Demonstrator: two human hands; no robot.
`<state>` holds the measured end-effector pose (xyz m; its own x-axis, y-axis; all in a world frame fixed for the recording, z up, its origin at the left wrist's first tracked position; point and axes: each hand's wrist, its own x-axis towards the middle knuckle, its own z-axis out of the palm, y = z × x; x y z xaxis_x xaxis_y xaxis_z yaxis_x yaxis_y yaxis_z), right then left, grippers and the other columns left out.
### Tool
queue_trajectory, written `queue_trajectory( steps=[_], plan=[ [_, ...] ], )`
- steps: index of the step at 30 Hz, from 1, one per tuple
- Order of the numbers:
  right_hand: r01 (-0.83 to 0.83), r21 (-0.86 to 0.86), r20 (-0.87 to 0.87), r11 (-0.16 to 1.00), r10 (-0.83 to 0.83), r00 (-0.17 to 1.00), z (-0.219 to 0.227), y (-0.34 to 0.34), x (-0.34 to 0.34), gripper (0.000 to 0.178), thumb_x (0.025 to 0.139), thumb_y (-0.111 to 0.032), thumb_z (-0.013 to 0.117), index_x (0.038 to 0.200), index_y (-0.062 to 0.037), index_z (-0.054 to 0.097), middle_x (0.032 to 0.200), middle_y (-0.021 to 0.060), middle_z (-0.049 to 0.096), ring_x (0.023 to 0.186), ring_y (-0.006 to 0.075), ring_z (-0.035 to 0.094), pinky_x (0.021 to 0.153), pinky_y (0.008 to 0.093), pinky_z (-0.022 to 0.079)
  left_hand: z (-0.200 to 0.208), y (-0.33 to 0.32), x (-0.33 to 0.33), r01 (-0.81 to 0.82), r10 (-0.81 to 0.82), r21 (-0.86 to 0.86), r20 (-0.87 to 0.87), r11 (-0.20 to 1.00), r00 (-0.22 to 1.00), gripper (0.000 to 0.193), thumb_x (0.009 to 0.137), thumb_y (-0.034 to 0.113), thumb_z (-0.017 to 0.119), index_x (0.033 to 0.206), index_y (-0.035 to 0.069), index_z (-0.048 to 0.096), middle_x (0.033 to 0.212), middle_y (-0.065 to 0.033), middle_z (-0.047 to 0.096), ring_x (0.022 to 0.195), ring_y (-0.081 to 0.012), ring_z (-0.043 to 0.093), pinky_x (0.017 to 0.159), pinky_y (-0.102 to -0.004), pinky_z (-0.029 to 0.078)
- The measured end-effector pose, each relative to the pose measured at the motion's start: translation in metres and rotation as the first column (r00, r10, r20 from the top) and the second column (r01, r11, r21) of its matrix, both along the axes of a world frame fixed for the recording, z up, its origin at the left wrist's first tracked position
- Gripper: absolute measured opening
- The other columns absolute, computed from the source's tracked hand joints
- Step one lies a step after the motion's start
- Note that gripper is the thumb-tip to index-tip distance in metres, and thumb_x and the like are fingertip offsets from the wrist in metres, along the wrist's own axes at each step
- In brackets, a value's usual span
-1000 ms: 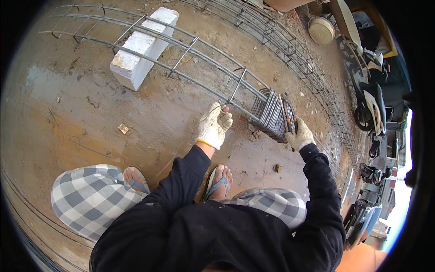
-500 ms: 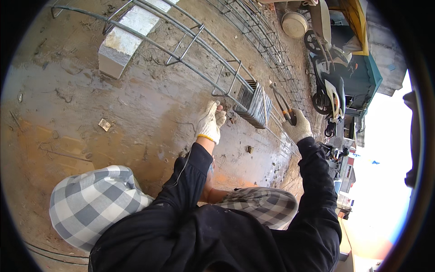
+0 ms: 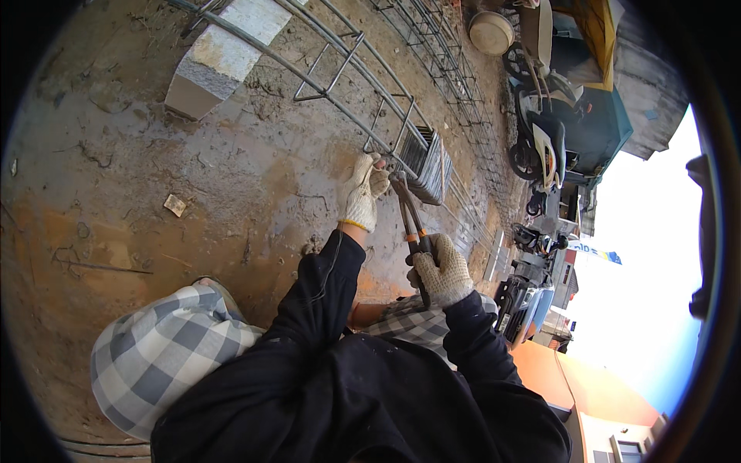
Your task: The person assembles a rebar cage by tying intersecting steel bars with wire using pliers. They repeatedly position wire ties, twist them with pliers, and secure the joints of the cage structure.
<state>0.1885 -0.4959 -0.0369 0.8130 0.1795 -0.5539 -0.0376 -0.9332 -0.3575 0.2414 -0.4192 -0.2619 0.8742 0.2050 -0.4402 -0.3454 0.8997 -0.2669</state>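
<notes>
My left hand, in a white knitted glove, is closed with its fingertips pinched at the near end of the steel rebar cage. A thin wire trails from that glove down over my black sleeve. My right hand, also gloved, grips the dark handles of a pair of end-cutting pincers with orange bands. The pincers' head is beside my left fingertips and the lower bar; whether the jaws touch the wire I cannot tell. Right there, a stack of bent steel stirrups hangs around the bars.
A pale concrete block lies under the cage at the upper left. A second rebar cage runs behind. Parked motorbikes and a round basin line the right. The ground is wet and muddy, with a small stone chunk.
My right hand has swung the pincers left and inward, from beyond the stirrup stack to my left fingertips. My left hand stays near the bar. The view has shifted slightly.
</notes>
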Motion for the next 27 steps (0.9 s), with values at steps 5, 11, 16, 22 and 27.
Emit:
queue_trajectory(
  steps=[5,11,16,22,27],
  plan=[
    [0.048,-0.097,-0.15,0.994,-0.062,0.987,0.008,0.02,0.038,0.022,0.093,-0.016,0.056,0.104,0.0028,0.052,0.084,0.01,0.066,0.073,0.0171,0.07,0.061,0.0291,0.057,0.019,-0.006,0.005,0.064,-0.036,-0.273,0.104,0.96,0.994,0.023,0.097,0.03,0.061,0.107,0.01,0.065,0.095,-0.0068,0.068,0.084,-0.0226,0.068,0.074,-0.0393,0.058],
    [0.014,-0.168,-0.151,0.986,-0.039,0.988,0.028,0.053,0.058,0.03,0.093,-0.017,0.058,0.112,0.0058,0.057,0.093,0.013,0.066,0.083,0.0201,0.071,0.063,0.0308,0.06,0.018,0.014,0.003,0.161,-0.075,-0.274,0.299,0.948,0.951,0.033,0.097,0.04,0.056,0.105,0.01,0.065,0.095,-0.0103,0.07,0.088,-0.0288,0.069,0.077,-0.0489,0.058],
    [0.006,-0.244,-0.162,0.97,-0.046,0.986,0.04,0.068,0.069,0.029,0.093,-0.017,0.058,0.108,0.0075,0.059,0.094,0.0143,0.066,0.079,0.0208,0.072,0.059,0.0302,0.061,0.018,0.012,0.005,0.257,-0.132,-0.34,0.35,0.905,0.928,0.04,0.096,0.043,0.055,0.109,0.007,0.064,0.101,-0.0131,0.069,0.09,-0.0321,0.069,0.085,-0.0572,0.054],
    [-0.036,-0.299,-0.187,0.953,-0.022,0.982,0.037,0.072,0.073,0.028,0.092,-0.017,0.058,0.104,0.0077,0.061,0.086,0.0137,0.067,0.07,0.0207,0.072,0.057,0.0303,0.06,0.031,-0.013,0.007,0.188,0.026,-0.438,0.438,0.879,0.899,0.043,0.098,0.045,0.05,0.113,0.008,0.063,0.115,-0.0193,0.065,0.106,-0.0403,0.062,0.091,-0.0631,0.048],
    [-0.044,-0.336,-0.163,0.941,-0.012,0.987,0.033,0.065,0.067,0.027,0.096,-0.014,0.055,0.112,0.0064,0.057,0.09,0.0165,0.066,0.071,0.023,0.072,0.057,0.0304,0.06,0.028,-0.005,0.001,0.238,-0.084,-0.453,0.334,0.859,0.939,0.042,0.096,0.043,0.054,0.113,0.006,0.063,0.109,-0.0178,0.067,0.1,-0.0378,0.064,0.091,-0.0618,0.048]
  ],
)
